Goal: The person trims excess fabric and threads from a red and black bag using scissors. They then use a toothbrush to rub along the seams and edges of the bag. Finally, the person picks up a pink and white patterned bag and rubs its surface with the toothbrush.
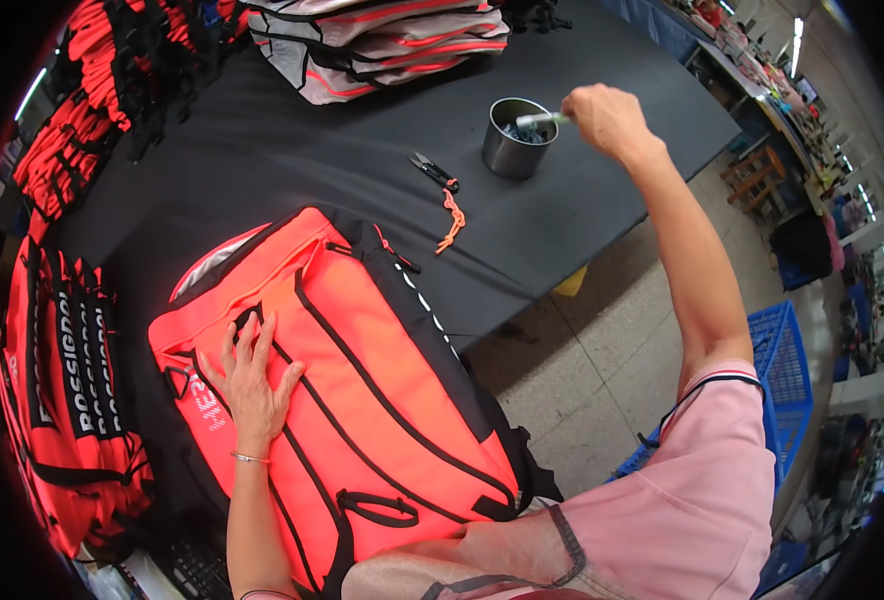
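A bright orange bag [357,345] lies on a dark table [312,165], directly in front of the person, its near end close against their body. The left hand [252,385] rests on it, palm down and fingers spread, seemingly to keep the fabric flat and steady. The right hand [607,118] reaches forward; its fingers pinch the end of a small white tool [542,119], perhaps a brush, whose other end slants into a metal cup [517,156]. The cup stands within arm's reach, presumably for easy dipping. Between cup and bag lie small black snips [432,172], with a knotted orange cord [451,222] at the handle, likely to make them easy to spot. Grey bags [382,50] are piled at the far edge, apparently leaving working room.
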The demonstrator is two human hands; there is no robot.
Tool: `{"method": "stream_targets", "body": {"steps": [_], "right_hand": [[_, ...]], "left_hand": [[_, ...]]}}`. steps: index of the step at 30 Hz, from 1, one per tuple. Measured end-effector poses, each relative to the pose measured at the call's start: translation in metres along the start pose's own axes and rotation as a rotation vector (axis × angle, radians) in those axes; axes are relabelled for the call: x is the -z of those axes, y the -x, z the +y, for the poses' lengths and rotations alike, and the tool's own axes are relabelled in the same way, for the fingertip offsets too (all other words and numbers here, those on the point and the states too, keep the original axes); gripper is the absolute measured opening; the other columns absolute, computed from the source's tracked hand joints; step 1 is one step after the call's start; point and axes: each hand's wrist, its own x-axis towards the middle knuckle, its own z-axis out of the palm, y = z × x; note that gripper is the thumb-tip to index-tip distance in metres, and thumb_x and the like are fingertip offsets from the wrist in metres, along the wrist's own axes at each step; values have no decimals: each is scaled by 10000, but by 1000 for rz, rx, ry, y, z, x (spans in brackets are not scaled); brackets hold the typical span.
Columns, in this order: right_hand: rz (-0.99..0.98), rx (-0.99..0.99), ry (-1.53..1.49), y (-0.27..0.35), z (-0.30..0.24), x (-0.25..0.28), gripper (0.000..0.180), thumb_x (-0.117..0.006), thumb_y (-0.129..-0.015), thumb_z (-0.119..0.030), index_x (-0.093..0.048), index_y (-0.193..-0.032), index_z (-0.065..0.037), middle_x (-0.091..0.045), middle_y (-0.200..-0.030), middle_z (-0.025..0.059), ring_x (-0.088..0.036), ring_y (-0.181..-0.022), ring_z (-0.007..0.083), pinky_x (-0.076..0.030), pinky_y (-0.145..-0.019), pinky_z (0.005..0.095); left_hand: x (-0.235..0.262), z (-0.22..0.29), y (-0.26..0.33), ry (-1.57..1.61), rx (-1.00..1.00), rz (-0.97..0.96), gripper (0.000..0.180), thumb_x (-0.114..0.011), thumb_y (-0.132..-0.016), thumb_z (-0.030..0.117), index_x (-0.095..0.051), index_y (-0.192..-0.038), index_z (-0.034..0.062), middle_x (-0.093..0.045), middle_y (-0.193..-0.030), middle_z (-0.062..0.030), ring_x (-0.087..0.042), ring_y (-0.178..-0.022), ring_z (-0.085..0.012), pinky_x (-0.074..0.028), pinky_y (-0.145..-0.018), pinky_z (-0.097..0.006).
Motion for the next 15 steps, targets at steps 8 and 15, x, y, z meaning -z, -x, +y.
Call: {"method": "stream_targets", "body": {"steps": [8, 15], "right_hand": [[19, -66, -79, 28, -10, -4, 190, -583, -882, -65, -754, -948, -117, -733, -894, 153, -722, -871, 360, -573, -736, 454], [71, -146, -161, 58, -19, 1, 197, -559, -946, -160, -732, -1038, -136, -713, -1013, 101, -681, -968, 343, -554, -799, 465]], "left_hand": [[-1, -24, 11, 700, 112, 203, 516, -620, -985, 323, -540, -1434, 82, -507, -1495, -93, -448, -1389, -246, -216, -1203, -477], [61, -34, 133, 628, 470, 467, 478, -616, -970, 71, -507, -1428, -13, -491, -1474, -159, -491, -1349, -279, -366, -1148, -381]]}}
